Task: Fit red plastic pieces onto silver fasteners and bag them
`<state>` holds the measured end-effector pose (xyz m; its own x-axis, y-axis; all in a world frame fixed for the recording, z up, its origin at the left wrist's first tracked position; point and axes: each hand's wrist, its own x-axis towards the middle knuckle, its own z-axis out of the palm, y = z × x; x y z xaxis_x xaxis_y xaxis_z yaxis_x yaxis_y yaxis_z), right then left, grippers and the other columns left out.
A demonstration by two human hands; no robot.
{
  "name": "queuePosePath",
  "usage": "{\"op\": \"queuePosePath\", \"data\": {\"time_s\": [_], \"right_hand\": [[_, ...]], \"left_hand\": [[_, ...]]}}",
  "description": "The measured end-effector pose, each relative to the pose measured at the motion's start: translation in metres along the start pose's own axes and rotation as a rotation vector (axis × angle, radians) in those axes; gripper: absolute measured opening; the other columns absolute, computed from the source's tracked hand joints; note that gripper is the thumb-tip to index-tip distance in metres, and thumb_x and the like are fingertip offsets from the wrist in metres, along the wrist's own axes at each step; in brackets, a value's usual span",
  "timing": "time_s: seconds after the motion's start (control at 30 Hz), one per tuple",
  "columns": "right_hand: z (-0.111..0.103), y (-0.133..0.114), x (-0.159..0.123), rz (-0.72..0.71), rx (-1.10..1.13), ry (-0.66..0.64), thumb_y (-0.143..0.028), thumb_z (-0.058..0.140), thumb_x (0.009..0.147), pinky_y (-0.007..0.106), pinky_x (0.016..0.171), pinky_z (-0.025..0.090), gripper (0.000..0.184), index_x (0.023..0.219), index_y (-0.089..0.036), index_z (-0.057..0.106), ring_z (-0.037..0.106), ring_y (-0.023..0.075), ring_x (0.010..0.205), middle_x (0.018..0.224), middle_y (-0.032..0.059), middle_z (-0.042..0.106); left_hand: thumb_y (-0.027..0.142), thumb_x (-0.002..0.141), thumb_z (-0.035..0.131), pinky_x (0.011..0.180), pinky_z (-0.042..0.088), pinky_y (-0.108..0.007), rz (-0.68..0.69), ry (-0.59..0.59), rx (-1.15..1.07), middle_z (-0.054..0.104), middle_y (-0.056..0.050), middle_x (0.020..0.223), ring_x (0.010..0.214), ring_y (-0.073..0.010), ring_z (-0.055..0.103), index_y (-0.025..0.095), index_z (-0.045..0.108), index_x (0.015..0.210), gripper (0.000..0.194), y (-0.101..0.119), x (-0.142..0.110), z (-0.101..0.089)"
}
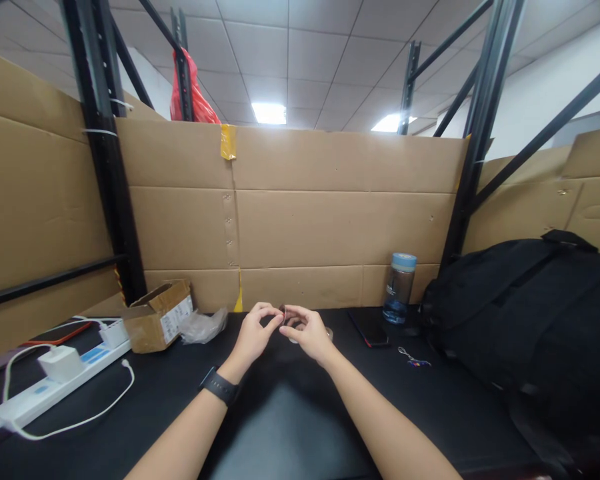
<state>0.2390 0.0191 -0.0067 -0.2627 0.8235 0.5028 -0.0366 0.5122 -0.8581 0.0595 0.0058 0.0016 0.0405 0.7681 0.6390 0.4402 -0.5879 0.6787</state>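
My left hand, with a dark watch on its wrist, is closed in a pinch. Between its thumb and index finger sits a small, thin, dark reddish item, too small to name. Facing it, my right hand curls its fingers round the other side of the same item, fingertips close to those of the left. Partly hidden behind the right hand, a pale round object shows at its edge on the black table.
To the left are a white power strip with cables, an open cardboard box and a clear plastic bag. On the right lie a phone, a small keychain, a water bottle and a black backpack. Cardboard walls enclose the table.
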Motion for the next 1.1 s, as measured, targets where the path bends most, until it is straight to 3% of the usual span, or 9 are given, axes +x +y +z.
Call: {"op": "queuePosePath", "data": {"time_s": [0.23,0.4,0.63,0.87,1.1], "right_hand": [[-0.001,-0.008,-0.003,-0.044,-0.182,-0.047,-0.033,0.080,0.074,0.026,0.059,0.050,0.035,0.106,-0.019,0.077,0.061,0.0154,0.070,0.089,0.0047,0.072],[0.001,-0.006,-0.005,-0.117,-0.321,-0.059,-0.024,0.074,0.080,0.027,0.064,0.049,0.033,0.113,-0.023,0.075,0.061,0.0148,0.072,0.090,0.0028,0.069],[0.002,-0.008,-0.008,-0.232,-0.509,-0.070,-0.021,0.072,0.083,0.030,0.073,0.050,0.040,0.123,-0.023,0.070,0.059,0.0158,0.075,0.093,0.0034,0.066],[-0.001,-0.012,-0.011,-0.292,-0.636,-0.102,-0.026,0.069,0.089,0.030,0.080,0.049,0.029,0.118,-0.021,0.069,0.061,0.0176,0.084,0.098,0.0051,0.067],[0.001,-0.018,-0.012,-0.271,-0.658,-0.109,-0.032,0.063,0.095,0.028,0.076,0.048,0.020,0.109,-0.021,0.071,0.061,0.0166,0.079,0.089,0.0037,0.066]], "left_hand": [[0.038,0.091,0.061,0.096,0.039,-0.040,-0.012,-0.007,0.362,0.066,-0.004,0.107,0.107,-0.0242,0.060,0.027,0.076,0.091,0.019,0.015,-0.005,-0.003],[0.030,0.094,0.060,0.097,0.031,-0.044,0.108,-0.003,0.564,0.066,-0.006,0.109,0.113,-0.0272,0.053,0.027,0.074,0.088,0.015,0.026,-0.008,-0.007],[0.024,0.095,0.057,0.093,0.031,-0.044,0.156,-0.017,0.654,0.066,-0.009,0.112,0.114,-0.0282,0.051,0.024,0.071,0.090,0.015,0.030,-0.011,-0.008],[0.017,0.097,0.053,0.089,0.033,-0.043,0.287,-0.027,0.763,0.067,-0.008,0.114,0.114,-0.0255,0.054,0.021,0.069,0.093,0.017,0.035,-0.013,-0.009],[0.014,0.096,0.054,0.087,0.033,-0.043,0.337,0.004,0.805,0.068,-0.007,0.113,0.113,-0.0250,0.056,0.022,0.069,0.093,0.017,0.034,-0.016,-0.006]]}}
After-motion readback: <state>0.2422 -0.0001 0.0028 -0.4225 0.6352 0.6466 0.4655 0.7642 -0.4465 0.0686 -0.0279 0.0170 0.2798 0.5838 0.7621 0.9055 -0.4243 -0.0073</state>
